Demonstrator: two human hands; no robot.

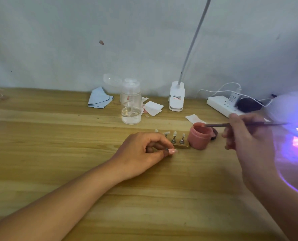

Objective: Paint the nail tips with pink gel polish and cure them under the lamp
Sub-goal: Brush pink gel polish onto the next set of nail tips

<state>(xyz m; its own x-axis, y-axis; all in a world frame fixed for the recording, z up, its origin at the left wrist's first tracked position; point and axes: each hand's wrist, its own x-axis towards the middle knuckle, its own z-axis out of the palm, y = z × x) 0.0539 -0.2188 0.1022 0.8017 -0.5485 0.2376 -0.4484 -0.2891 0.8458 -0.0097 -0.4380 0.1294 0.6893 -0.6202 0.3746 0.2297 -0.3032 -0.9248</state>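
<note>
My left hand pinches a pink-painted nail tip on its small metal stand, low over the wooden table. Just behind it a wooden holder carries several unpainted clear nail tips on metal pegs. An open pink gel polish jar stands right of the holder. My right hand grips a thin brush whose bristle end lies at the jar's mouth. The curing lamp at the far right edge glows purple inside.
A clear pump bottle with a little liquid, a folded blue cloth, white wipes, a clip-on desk lamp base and a white power strip with plugs line the back of the table by the wall.
</note>
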